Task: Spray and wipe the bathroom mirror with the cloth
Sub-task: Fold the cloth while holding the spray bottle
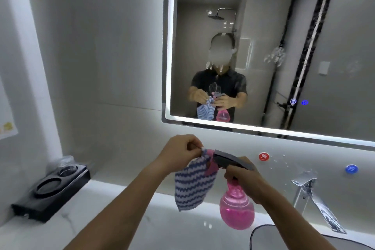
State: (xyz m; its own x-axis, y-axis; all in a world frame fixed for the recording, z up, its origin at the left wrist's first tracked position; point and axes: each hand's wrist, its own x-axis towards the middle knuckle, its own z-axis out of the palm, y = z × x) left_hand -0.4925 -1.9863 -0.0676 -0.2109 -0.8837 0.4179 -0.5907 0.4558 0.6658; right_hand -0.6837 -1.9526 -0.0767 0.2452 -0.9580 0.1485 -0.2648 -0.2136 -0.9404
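A large lit-edged mirror (334, 26) hangs on the wall ahead and to the right, with white foam splotches on its glass near the middle and right. My left hand (180, 151) pinches the top corner of a blue-and-white striped cloth (192, 184), which hangs down above the counter. My right hand (245, 178) grips the neck of a pink spray bottle (237, 211) with a dark trigger head. The nozzle touches the cloth's top corner. Both hands are held below the mirror's lower edge.
A chrome faucet (312, 195) stands at the right above a dark-rimmed basin (261, 227). Red (263, 156) and blue (351, 169) round labels sit on the wall behind. A black tray (50, 195) with a wrapped cup rests on the white counter (121, 199) at left.
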